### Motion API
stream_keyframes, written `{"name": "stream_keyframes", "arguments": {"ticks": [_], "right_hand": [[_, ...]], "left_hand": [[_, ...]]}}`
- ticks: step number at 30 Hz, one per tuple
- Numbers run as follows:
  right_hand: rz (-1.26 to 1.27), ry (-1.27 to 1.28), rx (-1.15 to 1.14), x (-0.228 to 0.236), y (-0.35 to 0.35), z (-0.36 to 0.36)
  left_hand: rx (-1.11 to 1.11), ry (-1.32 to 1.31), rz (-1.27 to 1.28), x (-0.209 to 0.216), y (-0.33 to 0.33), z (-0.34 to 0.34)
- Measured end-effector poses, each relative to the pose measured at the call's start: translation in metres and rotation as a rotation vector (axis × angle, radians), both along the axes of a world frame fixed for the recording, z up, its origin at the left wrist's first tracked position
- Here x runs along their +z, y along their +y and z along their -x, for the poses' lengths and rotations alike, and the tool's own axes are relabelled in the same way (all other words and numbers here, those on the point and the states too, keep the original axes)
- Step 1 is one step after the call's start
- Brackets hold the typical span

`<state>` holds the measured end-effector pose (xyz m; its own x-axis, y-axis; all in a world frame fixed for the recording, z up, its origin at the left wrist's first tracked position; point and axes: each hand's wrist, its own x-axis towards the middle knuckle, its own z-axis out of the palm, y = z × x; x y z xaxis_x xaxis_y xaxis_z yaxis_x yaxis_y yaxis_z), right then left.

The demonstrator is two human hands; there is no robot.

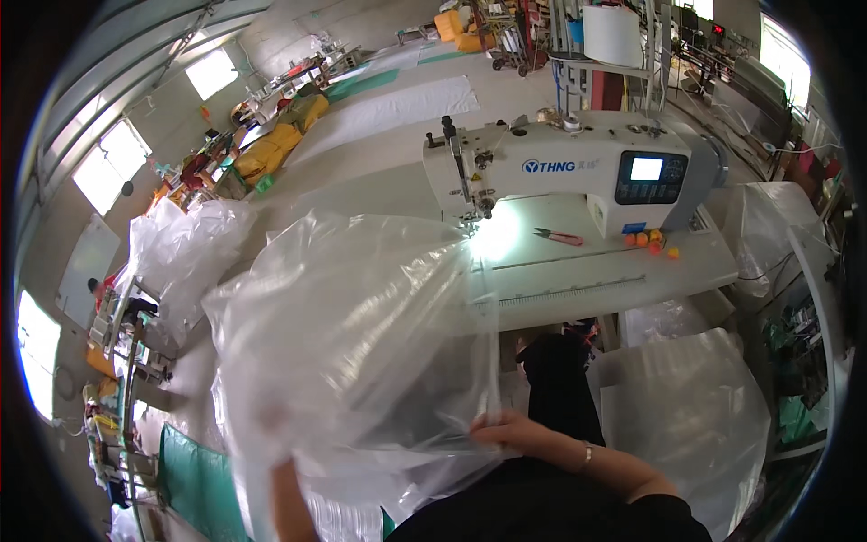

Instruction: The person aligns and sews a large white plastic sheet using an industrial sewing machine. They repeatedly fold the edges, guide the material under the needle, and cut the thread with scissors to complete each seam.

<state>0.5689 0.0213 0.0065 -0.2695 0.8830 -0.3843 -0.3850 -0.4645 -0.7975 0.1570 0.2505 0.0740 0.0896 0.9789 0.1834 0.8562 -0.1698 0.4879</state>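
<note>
A large sheet of clear plastic film spreads over the left of the sewing table and down across my lap. Its gathered far corner reaches the needle area of a white sewing machine, under a bright lamp. Near my body, my right hand is closed on the film's right edge, fingers pinched together. Behind the film, my left hand shows only as a blur, so its fingers cannot be made out. Red-handled thread snips lie on the table right of the needle.
Small orange and yellow pieces lie by the machine's base. More plastic film is piled at my right, and another heap stands at the left. A thread cone sits behind the machine. A green sheet hangs at lower left.
</note>
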Motion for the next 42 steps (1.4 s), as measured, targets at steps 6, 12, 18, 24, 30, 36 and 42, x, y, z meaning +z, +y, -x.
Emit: {"name": "stream_keyframes", "arguments": {"ticks": [6,12,18,24,30,36,42], "right_hand": [[-0.136,0.246,0.216,0.013,0.066,0.076],[-0.284,-0.565,0.351,-0.026,0.098,0.081],[-0.426,-0.725,0.403,0.023,0.075,0.007],[-1.113,-1.220,-0.203,0.069,0.172,-0.019],[-1.319,-1.633,0.060,0.093,0.256,-0.020],[-0.980,-1.758,0.006,0.024,0.326,-0.023],[-0.762,-2.335,-0.332,0.015,0.318,0.048]], "left_hand": [[0.206,0.450,-0.300,0.126,0.116,0.072],[0.386,0.740,0.019,0.007,0.163,0.107],[-0.125,0.364,-0.654,0.009,-0.015,-0.022],[-0.272,0.429,-0.787,0.096,0.042,-0.140],[-0.437,0.529,-0.603,0.158,0.131,-0.125],[-0.435,0.578,-0.734,0.180,0.018,-0.169],[-0.862,0.604,-0.136,0.145,-0.140,-0.197]]}}
